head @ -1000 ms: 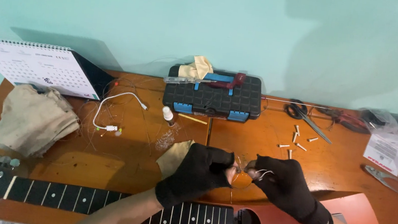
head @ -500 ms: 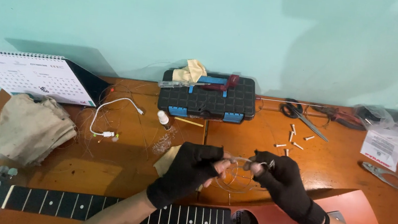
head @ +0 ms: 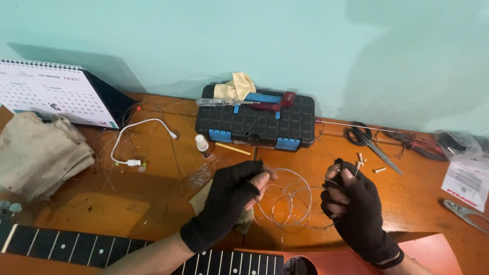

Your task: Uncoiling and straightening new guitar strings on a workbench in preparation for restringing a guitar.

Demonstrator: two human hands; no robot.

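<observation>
Your left hand (head: 230, 201) pinches the string coil (head: 286, 206) at its nine o'clock; right hand (head: 355, 210) grips the end at three o'clock, equally near

gloved hands (head: 230, 201), coiled guitar string (head: 286, 206), guitar (head: 136, 257)

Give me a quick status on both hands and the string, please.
Left hand and right hand, both gloved, each pinching the coiled guitar string. Coil held above the desk, just behind the guitar. Nothing between the hands.
</observation>
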